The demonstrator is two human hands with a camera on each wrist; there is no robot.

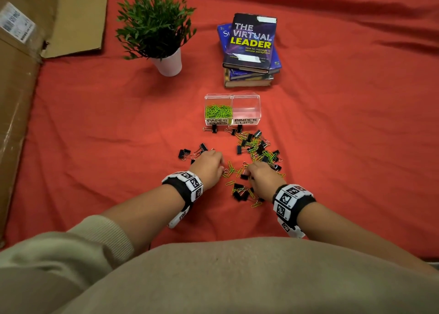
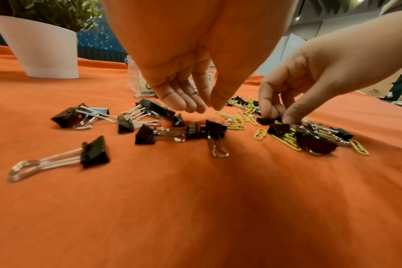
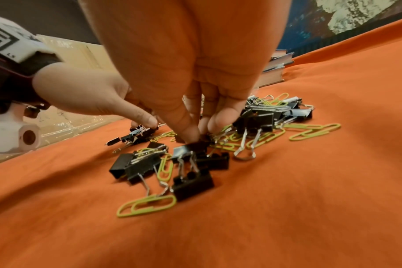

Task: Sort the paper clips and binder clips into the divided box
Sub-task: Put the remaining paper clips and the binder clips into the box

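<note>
A clear divided box (image 1: 259,110) stands mid-table. Its left half, labelled PAPER CLIPS, holds green paper clips (image 1: 218,111); the half labelled BINDER CLIPS (image 1: 245,110) looks empty. Black binder clips (image 1: 259,147) and green paper clips (image 1: 232,169) lie mixed on the cloth in front of it. A smaller group of binder clips (image 2: 145,134) lies to the left. My left hand (image 2: 207,107) hovers just above the cloth with relaxed fingers and holds nothing. My right hand (image 3: 195,134) pinches a black binder clip (image 3: 190,145) in the near pile.
An orange-red cloth (image 1: 95,135) covers the table. A potted plant in a white pot (image 1: 169,64) stands at the back left and a stack of books (image 1: 251,50) behind the box. A large cardboard box (image 1: 19,76) lines the left edge.
</note>
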